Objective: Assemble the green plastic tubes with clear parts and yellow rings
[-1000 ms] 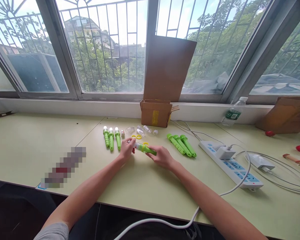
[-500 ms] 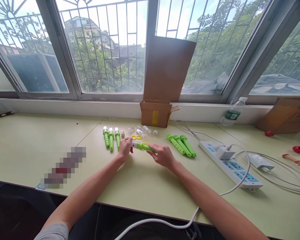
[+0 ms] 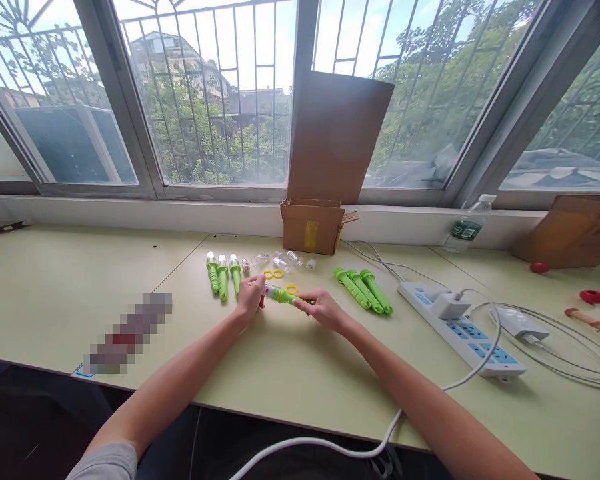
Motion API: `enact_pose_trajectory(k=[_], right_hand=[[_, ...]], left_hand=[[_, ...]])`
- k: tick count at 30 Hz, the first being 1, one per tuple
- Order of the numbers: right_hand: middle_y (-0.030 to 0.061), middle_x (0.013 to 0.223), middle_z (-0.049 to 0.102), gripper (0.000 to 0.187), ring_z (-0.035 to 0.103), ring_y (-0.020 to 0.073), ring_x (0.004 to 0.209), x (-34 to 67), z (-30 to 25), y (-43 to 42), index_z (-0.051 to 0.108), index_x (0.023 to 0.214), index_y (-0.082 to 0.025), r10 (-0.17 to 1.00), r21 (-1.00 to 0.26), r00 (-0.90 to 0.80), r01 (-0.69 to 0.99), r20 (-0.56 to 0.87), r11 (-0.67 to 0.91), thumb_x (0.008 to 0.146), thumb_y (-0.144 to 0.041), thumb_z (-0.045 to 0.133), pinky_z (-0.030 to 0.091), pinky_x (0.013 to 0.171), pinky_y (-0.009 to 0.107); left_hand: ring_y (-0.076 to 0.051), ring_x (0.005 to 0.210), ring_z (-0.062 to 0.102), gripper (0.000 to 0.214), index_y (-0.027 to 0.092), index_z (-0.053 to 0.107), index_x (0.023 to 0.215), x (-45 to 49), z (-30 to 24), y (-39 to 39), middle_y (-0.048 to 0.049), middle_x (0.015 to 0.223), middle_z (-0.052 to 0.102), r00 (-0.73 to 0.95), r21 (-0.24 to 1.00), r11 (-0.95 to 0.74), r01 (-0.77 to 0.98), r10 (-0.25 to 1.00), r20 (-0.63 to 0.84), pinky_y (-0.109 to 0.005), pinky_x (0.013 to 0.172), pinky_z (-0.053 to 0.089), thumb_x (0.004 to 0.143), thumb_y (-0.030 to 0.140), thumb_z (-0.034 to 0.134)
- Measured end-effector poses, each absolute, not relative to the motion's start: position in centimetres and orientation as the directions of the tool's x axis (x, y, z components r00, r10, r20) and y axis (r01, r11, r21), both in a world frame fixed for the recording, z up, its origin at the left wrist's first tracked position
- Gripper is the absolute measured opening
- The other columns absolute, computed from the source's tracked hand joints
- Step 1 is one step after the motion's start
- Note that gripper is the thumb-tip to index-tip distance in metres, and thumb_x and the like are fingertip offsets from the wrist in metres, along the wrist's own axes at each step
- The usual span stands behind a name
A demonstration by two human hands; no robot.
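Note:
Between my two hands is a green toy flashlight with a clear and white head. My left hand is closed around the head end, where a bit of red shows by the fingers. My right hand grips the green handle, fingers wrapped on its tail. Just beyond the flashlight lie yellow rings. Past my left hand stand three green flashlights with white tips. Clear plastic caps and a small white bulb piece lie behind. On the right rest three green handles.
A cardboard box stands at the window sill. To the right are a white power strip with cables, a plastic bottle and red toy parts. A blurred-out item lies on the left of the table.
The handle end of the flashlight has tipped slightly toward me, with my right hand turning a little. The yellow ring behind it shows more fully now. My left hand stays nearly still.

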State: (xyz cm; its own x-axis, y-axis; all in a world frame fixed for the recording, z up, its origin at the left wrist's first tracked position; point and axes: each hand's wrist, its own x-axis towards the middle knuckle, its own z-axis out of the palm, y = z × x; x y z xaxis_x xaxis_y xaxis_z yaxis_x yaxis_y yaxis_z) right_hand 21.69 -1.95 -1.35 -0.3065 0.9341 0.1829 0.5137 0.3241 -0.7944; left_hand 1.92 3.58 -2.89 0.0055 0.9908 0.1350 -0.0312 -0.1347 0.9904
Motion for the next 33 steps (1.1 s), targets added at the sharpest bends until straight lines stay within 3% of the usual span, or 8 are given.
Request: enact_pose_trajectory(k=[7,12,14,16,19,23,27,33], right_hand=[[-0.0038,0.050,0.045,0.041,0.030,0.0067,0.041,22.4,-0.1,-2.2,0.063,0.072,-0.016,0.916,-0.936,-0.375,0.351,-0.145,-0.005,0.073,-0.057,0.057,0.019,0.038,0.022],[-0.0016,0.055,0.053,0.044,0.035,0.0073,0.040,22.8,-0.1,-2.2,0.067,0.085,-0.016,0.896,-0.927,-0.404,0.374,-0.183,-0.021,0.076,-0.057,0.054,0.023,0.039,0.022],[0.0001,0.060,0.058,0.045,0.039,0.0082,0.041,22.5,-0.6,-2.2,0.067,0.086,-0.016,0.931,-0.887,-0.347,0.457,-0.113,0.063,0.079,-0.057,0.051,0.026,0.039,0.022],[0.0023,0.068,0.064,0.044,0.048,0.0115,0.048,22.1,-1.2,-2.1,0.067,0.095,-0.017,0.963,-0.793,-0.257,0.569,0.077,0.215,0.081,-0.055,0.050,0.034,0.045,0.023],[0.0069,0.094,0.069,0.036,0.061,0.0186,0.075,21.5,-2.0,-2.2,0.065,0.106,-0.021,0.874,-0.485,-0.266,0.748,0.408,0.454,0.080,-0.044,0.058,0.043,0.063,0.026],[0.0075,0.103,0.068,0.029,0.063,0.0193,0.079,21.4,-2.3,-2.4,0.063,0.109,-0.022,0.800,-0.235,-0.334,0.837,0.498,0.495,0.083,-0.034,0.056,0.042,0.066,0.026],[0.0064,0.098,0.070,0.029,0.062,0.0185,0.078,21.4,-1.8,-2.7,0.064,0.109,-0.023,0.800,-0.297,-0.357,0.792,0.483,0.533,0.085,-0.034,0.055,0.042,0.067,0.025],[0.0006,0.070,0.064,0.030,0.052,0.0136,0.060,21.1,-1.3,-2.8,0.071,0.097,-0.020,0.865,-0.602,-0.345,0.621,0.364,0.502,0.083,-0.041,0.054,0.038,0.057,0.023]], left_hand=[[-0.007,0.024,0.034,0.035,0.018,0.043,0.049,2.1,-2.6,3.1,0.0057,0.031,0.037,0.019,0.990,-0.142,-0.026,0.990,0.142,-0.019,0.027,0.024,0.075,0.038,0.055],[-0.006,0.026,0.036,0.035,0.016,0.048,0.050,2.2,-2.5,3.1,0.0051,0.035,0.041,0.036,0.976,-0.217,-0.035,0.975,0.218,-0.019,0.027,0.026,0.073,0.041,0.057],[-0.006,0.026,0.036,0.033,0.016,0.048,0.051,2.1,-2.5,3.2,0.0051,0.037,0.042,0.013,0.975,-0.220,-0.031,0.975,0.221,-0.019,0.027,0.026,0.073,0.039,0.056],[-0.007,0.027,0.037,0.031,0.017,0.047,0.051,2.0,-2.5,3.4,0.0053,0.037,0.042,-0.013,0.976,-0.216,-0.023,0.976,0.215,-0.019,0.028,0.027,0.074,0.037,0.054],[-0.007,0.027,0.038,0.031,0.017,0.044,0.050,1.9,-2.7,3.6,0.0056,0.037,0.039,-0.035,0.979,-0.201,-0.017,0.979,0.200,-0.019,0.028,0.028,0.075,0.035,0.052],[-0.007,0.028,0.039,0.032,0.017,0.043,0.049,1.8,-2.6,3.6,0.0051,0.037,0.039,-0.039,0.981,-0.193,-0.016,0.980,0.193,-0.018,0.029,0.027,0.075,0.035,0.051],[-0.007,0.027,0.037,0.035,0.018,0.043,0.049,1.7,-2.3,3.4,0.0048,0.037,0.038,-0.033,0.978,-0.206,0.004,0.978,0.206,-0.019,0.028,0.025,0.076,0.039,0.051],[-0.006,0.026,0.035,0.038,0.018,0.042,0.049,1.6,-2.3,3.5,0.0057,0.035,0.035,-0.036,0.970,-0.240,0.027,0.970,0.241,-0.019,0.027,0.022,0.076,0.042,0.053]])
